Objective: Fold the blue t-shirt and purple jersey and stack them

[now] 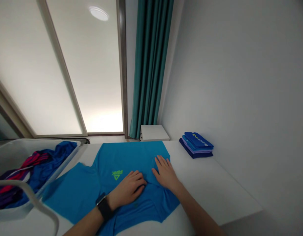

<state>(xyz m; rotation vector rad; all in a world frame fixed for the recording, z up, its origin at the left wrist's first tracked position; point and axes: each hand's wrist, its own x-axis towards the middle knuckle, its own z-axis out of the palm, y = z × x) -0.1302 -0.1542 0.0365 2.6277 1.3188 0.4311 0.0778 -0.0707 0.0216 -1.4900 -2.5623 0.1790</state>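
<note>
A blue T-shirt (131,154) with a yellow-green logo lies spread on the white table, its hem towards the far side and one sleeve stretched out to the left. Fabric is bunched in soft folds near the collar, at the front. My left hand (129,188), with a black watch (103,206) on the wrist, rests on the shirt right of the logo. Its fingers are bent and the thumb stands apart from them. On the shirt's right part, my right hand (164,172) lies flat with spread fingers.
A translucent white bin (55,175) with crumpled blue, red and purple clothes (38,164) stands at the left. Its pale handle (36,201) arches up in front. Several folded garments (197,144) form a stack on the table's right, beside the wall. A small white cabinet (153,132) stands beyond.
</note>
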